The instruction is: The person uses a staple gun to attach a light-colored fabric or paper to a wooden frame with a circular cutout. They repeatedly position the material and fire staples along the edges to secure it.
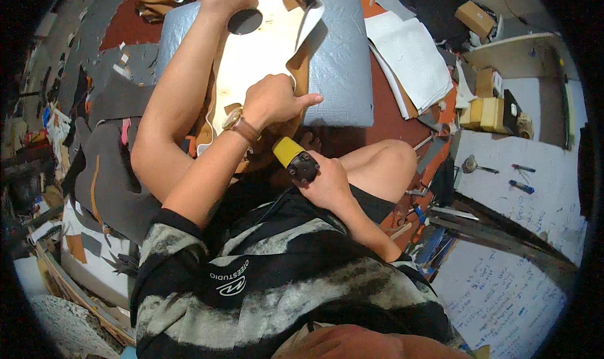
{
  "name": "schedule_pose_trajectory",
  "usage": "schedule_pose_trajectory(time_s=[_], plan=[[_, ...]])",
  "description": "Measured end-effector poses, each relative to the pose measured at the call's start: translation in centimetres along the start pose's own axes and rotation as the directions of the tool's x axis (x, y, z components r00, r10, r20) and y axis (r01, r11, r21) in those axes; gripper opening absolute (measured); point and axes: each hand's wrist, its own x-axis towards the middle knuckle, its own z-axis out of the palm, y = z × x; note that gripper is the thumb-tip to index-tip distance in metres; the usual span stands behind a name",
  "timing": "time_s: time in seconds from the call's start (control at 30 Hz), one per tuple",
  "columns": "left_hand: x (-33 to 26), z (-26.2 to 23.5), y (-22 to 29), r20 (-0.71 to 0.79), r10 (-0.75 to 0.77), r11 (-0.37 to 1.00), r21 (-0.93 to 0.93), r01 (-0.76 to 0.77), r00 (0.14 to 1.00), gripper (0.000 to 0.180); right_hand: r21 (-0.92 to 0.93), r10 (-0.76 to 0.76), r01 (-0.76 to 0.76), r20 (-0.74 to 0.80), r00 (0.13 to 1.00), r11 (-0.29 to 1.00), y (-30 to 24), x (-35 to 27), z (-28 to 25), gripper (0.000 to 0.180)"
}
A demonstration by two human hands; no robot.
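A pale panel (251,57) with a round hole and brown material round its edges lies before me on a silvery wrapped cushion (343,76). My left hand (270,101), with a watch on its wrist, is curled at the panel's right edge, on the brown cover (302,63). Its thumb sticks out to the right; the fingertips are hidden. Close to my body, my right hand (327,180) is wrapped round a yellow-and-black handheld tool (294,158). The tool's lower parts are out of sight, and it is apart from the panel.
My bare left leg (173,101) stretches along the panel's left side, with the foot at its far end. White sheets (412,60) lie right of the cushion. Dark grey material (110,164) is heaped at left. A white board (503,176) with pens and a yellow box (484,114) stand at right.
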Motion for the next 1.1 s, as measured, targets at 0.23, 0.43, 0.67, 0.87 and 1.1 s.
schedule_pose_trajectory(time_s=[0.23,0.43,0.67,0.87,1.1], plan=[[2.4,2.2,-2.1,-0.195,0.252,0.967,0.077,-0.241,0.948,0.068,0.056,0.012,-0.012,0.013,1.000,0.998,0.4,0.3,-0.4,0.047],[1.4,3.6,-4.2,-0.388,0.243,0.951,-0.085,-0.297,0.889,0.062,0.117,-0.023,0.016,0.058,0.998,0.993,0.6,0.4,-0.9,0.044],[0.1,3.4,-4.6,-0.519,0.294,0.950,0.067,-0.305,0.803,0.055,0.272,-0.036,-0.022,0.206,0.978,0.962,-0.6,2.5,-6.9,0.043],[0.2,4.6,-4.8,-0.583,0.242,0.965,0.058,-0.257,0.776,0.049,-0.112,-0.007,0.028,0.190,0.982,0.993,-2.2,6.8,-13.1,0.036],[0.6,5.6,-5.2,-0.591,0.225,0.968,0.043,-0.248,0.775,0.042,-0.396,0.009,0.069,0.192,0.981,0.916,-3.2,10.0,-12.3,0.030]])
